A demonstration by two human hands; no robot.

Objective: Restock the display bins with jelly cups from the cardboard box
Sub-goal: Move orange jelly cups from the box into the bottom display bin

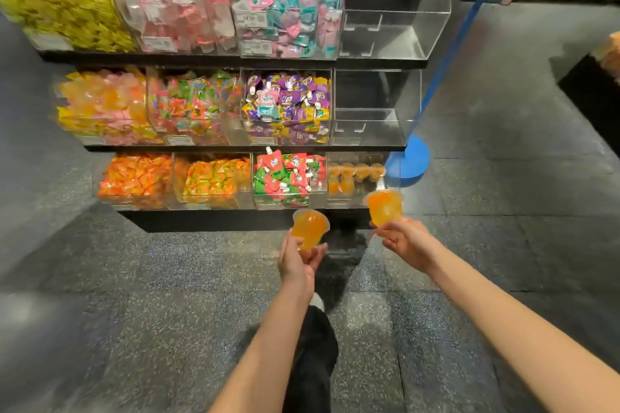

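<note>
Clear acrylic bottom-right bin (pixel 355 193), partly stocked (cardboard box not in view). Left hand (pixel 297 260) gripping orange jelly cup (pixel 309 228); right hand (pixel 404 238) pinching second cup (pixel 384 206), nearer the bin. Best set down upright beside those inside, one at a time.

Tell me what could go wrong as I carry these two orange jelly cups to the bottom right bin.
1. Each hand, left hand and right hand, pinches its jelly cup, left cup and right cup, only near the base, so one could tip or slip.
2. The bottom right bin holds standing cups; a dropped cup may topple them.
3. The blue pole base sits close beside that bin and could be bumped.
</note>
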